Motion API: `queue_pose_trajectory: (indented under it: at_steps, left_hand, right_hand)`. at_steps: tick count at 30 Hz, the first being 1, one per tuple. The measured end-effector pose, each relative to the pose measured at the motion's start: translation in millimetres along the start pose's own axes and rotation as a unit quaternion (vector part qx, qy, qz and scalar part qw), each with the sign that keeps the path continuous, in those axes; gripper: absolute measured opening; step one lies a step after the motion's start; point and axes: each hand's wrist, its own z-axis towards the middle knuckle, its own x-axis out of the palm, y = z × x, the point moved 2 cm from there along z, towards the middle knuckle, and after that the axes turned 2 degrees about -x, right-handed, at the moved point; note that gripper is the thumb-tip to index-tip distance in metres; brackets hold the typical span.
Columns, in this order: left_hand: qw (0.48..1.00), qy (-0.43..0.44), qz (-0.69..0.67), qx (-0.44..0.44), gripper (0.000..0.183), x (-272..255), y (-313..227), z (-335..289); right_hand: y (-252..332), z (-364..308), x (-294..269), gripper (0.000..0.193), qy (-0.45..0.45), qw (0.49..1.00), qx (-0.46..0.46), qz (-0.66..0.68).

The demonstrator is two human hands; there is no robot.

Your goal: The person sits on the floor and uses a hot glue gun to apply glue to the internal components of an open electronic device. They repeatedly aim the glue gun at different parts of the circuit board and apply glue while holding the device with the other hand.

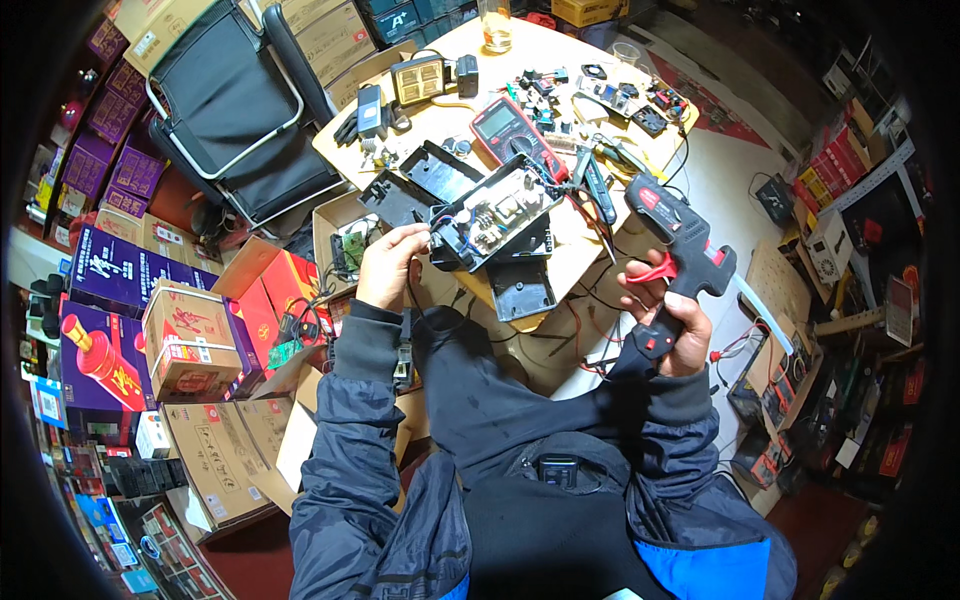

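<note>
In my right hand [682,325] is a black cordless glue gun [672,215] with a red trigger, gripped by its handle. A pale glue stick [768,315] sticks out from its back end and curves downward. The fingers of my left hand [397,262] pinch the left edge of an open black plastic case [455,256]. Inside that case a circuit board [497,213] with coils and other parts faces up. It is tilted over the table's near edge, above another black housing piece [522,290]. A black cable hangs down beside my left hand.
On the wooden table [555,50] lie a red multimeter [517,135], pliers [598,190], empty black shells [440,172], a work lamp [418,80] and small electronic parts. A glass [496,35] stands at the back. Cartons [190,335] and a folding chair [235,115] crowd the left.
</note>
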Motion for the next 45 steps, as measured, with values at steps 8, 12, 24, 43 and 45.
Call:
queue_pose_trajectory:
  at_steps: [8,12,24,43,45]
  left_hand:
    - [0.998,0.0,-0.055,0.007,0.019,-0.4,6.5,-2.2]
    - [0.998,0.014,-0.06,0.021,0.021,-4.7,12.2,-3.7]
    - [0.978,-0.165,-0.094,0.09,0.029,-25.0,38.4,-47.3]
    - [0.72,0.078,0.048,0.688,0.046,82.3,-209.2,-211.0]
    - [0.721,0.067,0.048,0.688,0.047,75.8,-206.3,-211.0]
  right_hand:
    - [-2.4,-0.6,-5.5,0.072,-0.001,1.0,0.001,0.004]
    - [-1.7,-0.2,-8.8,0.072,0.007,1.0,0.0,0.001]
    - [-1.4,-0.6,-10.2,0.072,0.015,1.0,0.0,0.007]
    - [1.2,-7.4,5.9,0.07,0.043,0.999,-0.011,-0.006]
    - [9.0,-8.2,0.9,0.071,0.024,0.999,-0.01,-0.021]
